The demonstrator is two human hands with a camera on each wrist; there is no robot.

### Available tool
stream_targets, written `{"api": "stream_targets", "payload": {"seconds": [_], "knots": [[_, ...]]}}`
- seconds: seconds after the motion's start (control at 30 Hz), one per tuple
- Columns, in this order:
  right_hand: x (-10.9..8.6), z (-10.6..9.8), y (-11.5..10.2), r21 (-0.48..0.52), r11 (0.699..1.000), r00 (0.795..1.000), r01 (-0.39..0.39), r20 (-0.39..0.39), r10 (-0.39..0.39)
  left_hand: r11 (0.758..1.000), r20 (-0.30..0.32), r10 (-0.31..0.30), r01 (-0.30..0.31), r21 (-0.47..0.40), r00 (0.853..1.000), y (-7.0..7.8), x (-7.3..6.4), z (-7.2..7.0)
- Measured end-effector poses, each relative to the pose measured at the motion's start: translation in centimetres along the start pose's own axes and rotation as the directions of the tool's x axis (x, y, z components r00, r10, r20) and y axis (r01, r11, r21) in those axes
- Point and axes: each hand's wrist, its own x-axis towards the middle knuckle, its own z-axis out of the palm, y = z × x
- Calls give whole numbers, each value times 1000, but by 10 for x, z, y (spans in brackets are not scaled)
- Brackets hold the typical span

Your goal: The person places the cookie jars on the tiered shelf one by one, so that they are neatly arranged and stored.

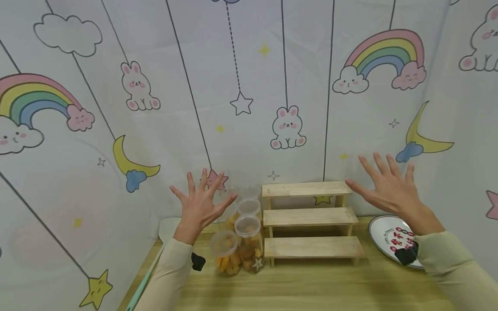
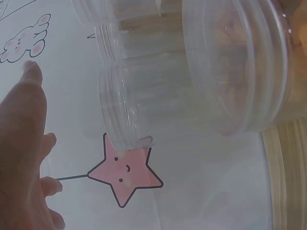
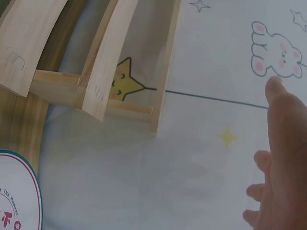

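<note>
Both hands are raised in the air with fingers spread, holding nothing. In the head view, my left hand is above and left of a group of clear lidded jars. The front jars, a short one and a taller one, contain orange-brown snack pieces. My right hand is up to the right of a three-step wooden stand, whose steps bear nothing. Below that hand lies a white plate with red lettering, partly hidden by the right wrist. The left wrist view shows the jars close to the left hand.
A wooden table carries everything. At its left lies a pale spatula-like tool with a green handle, partly behind the left sleeve. White cloth printed with rabbits, rainbows and stars hangs behind and at both sides.
</note>
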Motion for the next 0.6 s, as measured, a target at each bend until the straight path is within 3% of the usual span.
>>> {"api": "stream_targets", "payload": {"seconds": [0.17, 0.3, 0.43, 0.6], "knots": [[-3, 0, 1, 1, 1000, 1000, 6, -7, -6, 1000, 1, -9, 9, -5, 1000, -1, -3, -4], [-13, 1, 1, 24, 999, 997, 32, -71, -30, 1000, -34, 8, -9, -26, 999, -5, -14, -6], [-34, 8, -3, 125, 992, 994, 26, -108, -13, 995, -122, 57, -67, -79, 991, -16, -41, 0], [-63, 34, -4, 310, 951, 995, 12, -101, 20, 975, -228, 85, -128, -182, 970, -26, -82, 22]]}}
